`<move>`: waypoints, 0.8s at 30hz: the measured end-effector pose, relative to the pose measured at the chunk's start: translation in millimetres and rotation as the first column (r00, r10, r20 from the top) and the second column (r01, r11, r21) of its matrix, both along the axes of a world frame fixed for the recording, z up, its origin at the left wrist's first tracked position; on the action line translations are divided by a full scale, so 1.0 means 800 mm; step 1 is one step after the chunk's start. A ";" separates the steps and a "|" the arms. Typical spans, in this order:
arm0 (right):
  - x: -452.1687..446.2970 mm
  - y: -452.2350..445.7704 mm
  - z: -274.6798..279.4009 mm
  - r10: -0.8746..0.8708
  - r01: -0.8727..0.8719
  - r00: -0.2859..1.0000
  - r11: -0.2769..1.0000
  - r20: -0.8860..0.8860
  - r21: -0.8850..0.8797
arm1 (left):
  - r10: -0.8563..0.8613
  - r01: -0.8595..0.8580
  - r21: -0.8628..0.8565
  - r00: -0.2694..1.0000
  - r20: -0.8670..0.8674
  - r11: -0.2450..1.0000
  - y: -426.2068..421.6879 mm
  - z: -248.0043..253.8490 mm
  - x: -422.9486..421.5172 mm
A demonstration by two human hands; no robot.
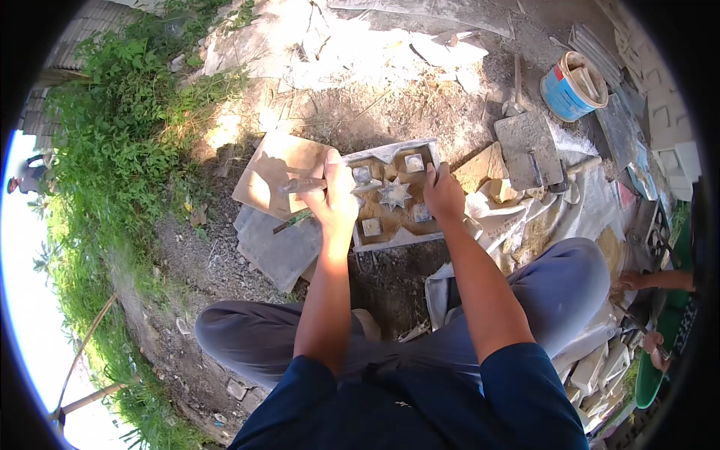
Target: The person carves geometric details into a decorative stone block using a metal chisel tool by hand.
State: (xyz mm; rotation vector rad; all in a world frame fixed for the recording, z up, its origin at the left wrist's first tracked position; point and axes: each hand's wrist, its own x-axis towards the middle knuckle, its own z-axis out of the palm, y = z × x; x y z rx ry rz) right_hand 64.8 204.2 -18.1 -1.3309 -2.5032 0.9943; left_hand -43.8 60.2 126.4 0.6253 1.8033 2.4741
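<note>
A rectangular mould [405, 238] with a star-shaped block [394, 194] at its middle and smaller square blocks near its corners lies in front of me, tilted slightly. My left hand [337, 193] is closed at the mould's left side, with a tool [303, 185] that has a pale, blurred end pointing left in its fingers. On the mould's right edge, my right hand [444, 195] has its fingers closed over the rim. Beneath and left of my left hand lies a brown board [268, 169], and below that a grey slab [279, 251].
A blue and white bucket [574, 86] stands at the upper right, near a hammer [514, 97] and a flat grey plate [527, 146]. Crumpled sheeting [525, 225] lies right of the mould. Another person's hands [656, 351] show at the far right. Plants [112, 165] grow on the left.
</note>
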 end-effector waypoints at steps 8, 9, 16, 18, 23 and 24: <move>0.001 0.000 -0.004 -0.003 0.004 1.000 1.000 -0.011 0.025 | -0.039 0.039 -0.004 0.999 0.019 0.999 0.002 -0.029 0.004; -0.002 0.000 -0.004 0.007 -0.006 1.000 0.999 -0.021 0.032 | -0.056 0.056 -0.029 0.998 0.000 0.998 0.008 -0.028 -0.002; 0.000 -0.001 -0.001 -0.003 0.003 1.000 1.000 -0.016 0.003 | -0.053 0.049 -0.099 0.998 -0.041 0.994 -0.011 -0.030 -0.004; -0.006 0.000 0.000 0.000 0.000 1.000 1.000 0.000 0.012 | -0.028 0.021 -0.072 0.995 -0.097 0.997 -0.015 -0.017 0.000; -0.003 -0.003 0.006 0.001 -0.001 0.999 1.000 0.038 -0.002 | 0.023 -0.034 -0.136 0.996 -0.083 0.990 0.001 0.017 -0.004; -0.004 -0.001 0.001 0.006 -0.005 1.000 1.000 0.030 -0.031 | 0.010 -0.021 -0.085 0.992 -0.125 0.996 -0.009 0.021 -0.006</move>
